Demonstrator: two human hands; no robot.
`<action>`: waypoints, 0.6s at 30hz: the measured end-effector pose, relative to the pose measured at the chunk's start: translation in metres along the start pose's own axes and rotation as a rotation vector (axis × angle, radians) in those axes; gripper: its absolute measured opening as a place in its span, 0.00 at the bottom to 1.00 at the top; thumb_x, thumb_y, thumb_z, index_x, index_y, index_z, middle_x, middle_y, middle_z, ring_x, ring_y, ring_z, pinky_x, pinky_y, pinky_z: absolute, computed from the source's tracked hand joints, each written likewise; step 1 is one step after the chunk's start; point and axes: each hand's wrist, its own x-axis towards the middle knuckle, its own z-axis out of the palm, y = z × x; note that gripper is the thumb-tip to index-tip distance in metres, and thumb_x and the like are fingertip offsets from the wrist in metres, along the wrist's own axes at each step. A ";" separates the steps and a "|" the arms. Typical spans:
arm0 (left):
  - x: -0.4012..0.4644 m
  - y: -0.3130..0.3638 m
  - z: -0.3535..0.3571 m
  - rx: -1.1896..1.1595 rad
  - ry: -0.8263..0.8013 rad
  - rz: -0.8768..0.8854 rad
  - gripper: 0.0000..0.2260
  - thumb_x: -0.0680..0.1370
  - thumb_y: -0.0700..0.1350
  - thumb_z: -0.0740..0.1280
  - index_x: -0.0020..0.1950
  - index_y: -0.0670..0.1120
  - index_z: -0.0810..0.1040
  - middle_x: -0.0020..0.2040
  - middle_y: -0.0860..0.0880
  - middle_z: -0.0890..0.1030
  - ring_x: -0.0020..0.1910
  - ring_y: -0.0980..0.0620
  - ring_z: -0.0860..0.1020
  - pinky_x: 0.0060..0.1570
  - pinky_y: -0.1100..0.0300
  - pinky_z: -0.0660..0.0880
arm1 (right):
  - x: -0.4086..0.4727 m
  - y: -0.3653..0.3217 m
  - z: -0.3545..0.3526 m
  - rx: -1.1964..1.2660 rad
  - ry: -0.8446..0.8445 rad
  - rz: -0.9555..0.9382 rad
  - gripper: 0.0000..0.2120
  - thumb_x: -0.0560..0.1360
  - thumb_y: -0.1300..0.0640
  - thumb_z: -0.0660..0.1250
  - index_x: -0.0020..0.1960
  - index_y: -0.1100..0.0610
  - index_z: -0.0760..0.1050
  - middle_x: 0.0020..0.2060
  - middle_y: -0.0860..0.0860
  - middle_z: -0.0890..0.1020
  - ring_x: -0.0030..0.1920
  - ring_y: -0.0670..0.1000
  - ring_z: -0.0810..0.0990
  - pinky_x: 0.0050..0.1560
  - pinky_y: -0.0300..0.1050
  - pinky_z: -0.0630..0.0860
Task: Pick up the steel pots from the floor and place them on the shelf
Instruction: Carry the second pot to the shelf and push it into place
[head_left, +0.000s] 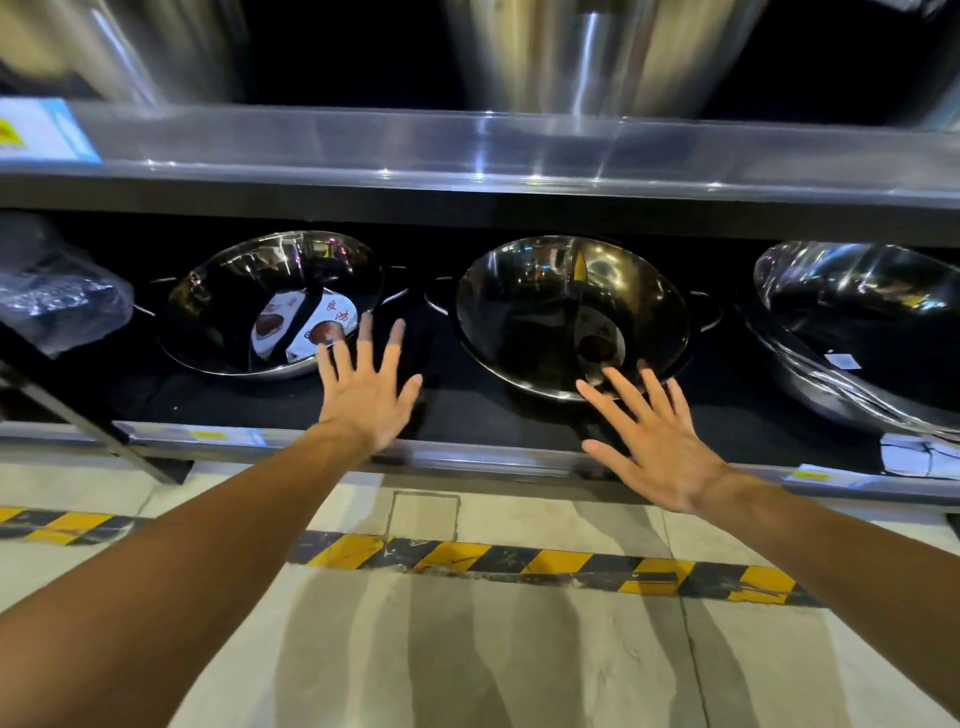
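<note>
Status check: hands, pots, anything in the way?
Left hand and right hand open, empty, spread over the lower shelf. Left pot, middle pot, right pot shelved. No pots on visible floor. Nothing blocking.

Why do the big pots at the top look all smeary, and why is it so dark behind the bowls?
Head view: the tall steel pots on the upper shelf are streaked by motion blur; the lower shelf's back sits in deep shadow, so the shiny woks glare with reflections; the wide lens bends the shelf edges; both open hands, left hand and right hand, cast soft shadows on the floor.
</note>
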 end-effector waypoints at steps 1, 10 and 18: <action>0.000 -0.015 0.002 0.019 -0.021 -0.084 0.32 0.81 0.63 0.45 0.80 0.52 0.37 0.81 0.40 0.41 0.78 0.32 0.41 0.74 0.35 0.39 | 0.002 -0.004 0.002 0.001 -0.005 0.003 0.33 0.77 0.30 0.40 0.78 0.35 0.33 0.81 0.47 0.39 0.79 0.60 0.33 0.76 0.65 0.34; -0.019 -0.069 0.014 0.140 -0.196 -0.196 0.33 0.79 0.66 0.41 0.80 0.53 0.40 0.81 0.43 0.39 0.78 0.32 0.39 0.74 0.33 0.42 | 0.007 -0.017 0.003 0.011 -0.003 0.080 0.34 0.75 0.29 0.39 0.77 0.34 0.32 0.81 0.47 0.41 0.78 0.60 0.32 0.75 0.65 0.31; -0.023 -0.075 0.007 0.171 -0.266 -0.174 0.29 0.79 0.66 0.41 0.78 0.62 0.38 0.78 0.39 0.32 0.76 0.28 0.36 0.74 0.34 0.40 | 0.006 -0.020 -0.004 0.029 -0.034 0.076 0.34 0.75 0.28 0.39 0.78 0.34 0.33 0.81 0.47 0.42 0.79 0.58 0.32 0.74 0.63 0.29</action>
